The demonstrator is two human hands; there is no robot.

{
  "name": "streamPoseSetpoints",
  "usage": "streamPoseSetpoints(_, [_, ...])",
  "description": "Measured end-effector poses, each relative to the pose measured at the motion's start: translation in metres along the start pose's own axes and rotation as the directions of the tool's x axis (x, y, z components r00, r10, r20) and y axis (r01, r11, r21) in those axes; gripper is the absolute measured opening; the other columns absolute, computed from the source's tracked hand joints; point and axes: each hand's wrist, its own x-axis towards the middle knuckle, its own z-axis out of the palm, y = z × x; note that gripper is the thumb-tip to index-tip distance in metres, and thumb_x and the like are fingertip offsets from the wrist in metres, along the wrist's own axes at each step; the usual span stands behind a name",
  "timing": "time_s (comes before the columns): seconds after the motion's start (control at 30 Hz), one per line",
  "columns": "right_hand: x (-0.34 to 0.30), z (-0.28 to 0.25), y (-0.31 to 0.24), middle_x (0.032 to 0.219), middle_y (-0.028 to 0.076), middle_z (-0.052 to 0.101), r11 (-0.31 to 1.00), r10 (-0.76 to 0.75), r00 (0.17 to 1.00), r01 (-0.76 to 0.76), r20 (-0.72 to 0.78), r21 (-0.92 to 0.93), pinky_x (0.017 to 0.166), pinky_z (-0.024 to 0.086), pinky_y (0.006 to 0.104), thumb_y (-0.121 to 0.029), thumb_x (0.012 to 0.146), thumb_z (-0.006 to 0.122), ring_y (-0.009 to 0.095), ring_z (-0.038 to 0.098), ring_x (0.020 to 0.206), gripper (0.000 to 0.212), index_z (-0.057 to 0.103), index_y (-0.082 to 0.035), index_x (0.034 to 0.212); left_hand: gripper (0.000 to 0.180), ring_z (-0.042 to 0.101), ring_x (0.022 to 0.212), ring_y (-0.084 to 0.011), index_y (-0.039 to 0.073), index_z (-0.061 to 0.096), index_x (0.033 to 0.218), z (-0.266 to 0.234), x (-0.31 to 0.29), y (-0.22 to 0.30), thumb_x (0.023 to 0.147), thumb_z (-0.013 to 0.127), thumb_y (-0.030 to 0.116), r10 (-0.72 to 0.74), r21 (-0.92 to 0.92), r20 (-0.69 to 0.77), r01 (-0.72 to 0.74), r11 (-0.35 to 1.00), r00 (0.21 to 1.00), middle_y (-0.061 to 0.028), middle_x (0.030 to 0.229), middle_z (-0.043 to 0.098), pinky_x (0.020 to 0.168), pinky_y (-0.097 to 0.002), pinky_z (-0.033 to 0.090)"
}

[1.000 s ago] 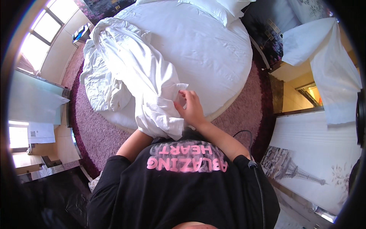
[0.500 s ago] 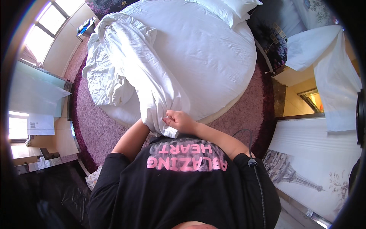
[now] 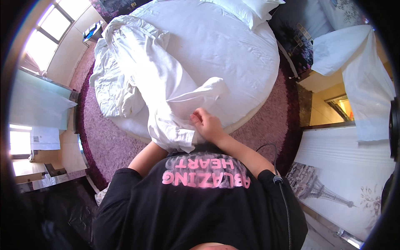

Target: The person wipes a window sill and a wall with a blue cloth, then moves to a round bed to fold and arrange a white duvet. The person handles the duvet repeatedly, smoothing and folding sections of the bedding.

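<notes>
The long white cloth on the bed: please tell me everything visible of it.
The white cloth looks soft, wrinkled and gathered lengthwise. It runs from the far left of the round bed, its near end reaching past the edge. A flap sticks out rightward. The left hand is hidden, apparently beneath it; the right hand is close, contact unclear.

In front of you, a long white cloth (image 3: 160, 83) runs in a loose, folded band from the far left part of the round bed (image 3: 237, 58) down to your body. It is plain, with soft lengthwise creases and a strongly lit stretch along its middle. Nearer you, a flap of it sticks out to the right, its rounded end blurred; below that, a squared end hangs close to you. Along its left lies a crumpled white heap (image 3: 112, 91) by the bed's left edge; you cannot tell whether both are one piece.
</notes>
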Motion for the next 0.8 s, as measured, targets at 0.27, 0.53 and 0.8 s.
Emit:
streamPoseSetpoints(0.27, [0.027,0.025,0.034,0.081,0.017,0.061,0.927,-0.341,0.940,0.341,0.024,-0.157,0.075,0.047,0.0417,-0.023,0.093,0.056,0.033,0.060,0.082,0.021,0.054,-0.003,0.099,0.048,0.047,0.120,-0.0284,0.010,0.051,0.128,0.003,-0.012,-0.003,0.092,0.049,0.042,-0.012,0.030,0.000,0.012,0.999,1.000,-0.0095,0.129,0.051,0.105,-0.0418,0.033])
streamPoseSetpoints(0.53, [0.010,0.022,0.011,0.075,0.014,0.057,0.940,-0.117,0.951,0.013,0.286,0.341,0.067,0.045,0.0351,-0.017,0.096,0.051,0.025,0.056,0.069,0.012,0.049,-0.005,0.094,0.049,0.047,0.120,-0.0286,0.010,0.051,0.129,-0.004,0.001,0.001,0.092,0.049,0.042,-0.005,-0.016,-0.049,0.004,1.000,0.999,-0.0096,0.130,0.051,0.105,-0.0422,0.033])
streamPoseSetpoints(0.8, [0.015,-0.004,-0.016,0.073,-0.003,0.046,0.933,-0.117,0.942,-0.004,0.315,0.359,0.062,0.039,0.0255,-0.021,0.091,0.059,0.008,0.044,0.069,0.020,0.049,-0.006,0.084,0.050,0.047,0.120,-0.0288,0.010,0.051,0.129,-0.024,0.045,0.009,0.092,0.049,0.043,0.017,-0.154,-0.170,-0.043,0.987,0.985,-0.0097,0.131,0.051,0.105,-0.0425,0.033])
